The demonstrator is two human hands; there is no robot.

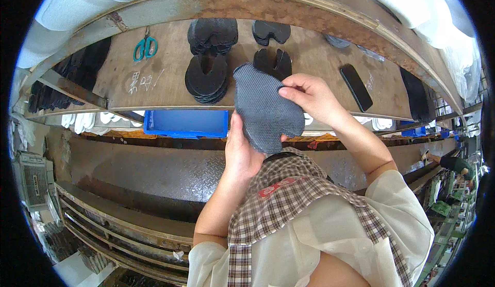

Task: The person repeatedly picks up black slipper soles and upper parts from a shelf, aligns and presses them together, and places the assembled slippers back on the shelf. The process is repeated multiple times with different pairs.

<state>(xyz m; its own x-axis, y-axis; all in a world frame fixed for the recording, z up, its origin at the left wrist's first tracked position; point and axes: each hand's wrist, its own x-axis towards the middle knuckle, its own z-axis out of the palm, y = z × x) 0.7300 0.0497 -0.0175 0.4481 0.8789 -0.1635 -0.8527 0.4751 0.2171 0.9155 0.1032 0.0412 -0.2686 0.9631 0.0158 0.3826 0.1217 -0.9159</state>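
Note:
A grey textured fabric piece point(268, 106), curved and notched like a shoe upper, is held up between my hands in front of my apron. My left hand point(242, 148) grips its lower left edge, with the thumb on the front and the fingers behind, partly hidden. With thumb and index finger, my right hand point(307, 96) pinches its upper right edge. Just behind the fabric, on the wooden shelf point(165, 76), sit stacks of black U-shaped pieces: one stack point(207, 78) to the left and another stack point(272, 63), partly covered by the fabric.
Farther back are more black stacks point(212, 33). Teal-handled scissors point(146, 47) lie left on the shelf, a black phone point(356, 87) right. A blue tray point(185, 123) sits under the front edge. A metal beam point(268, 16) crosses above. A slatted rack point(124, 220) stands lower left.

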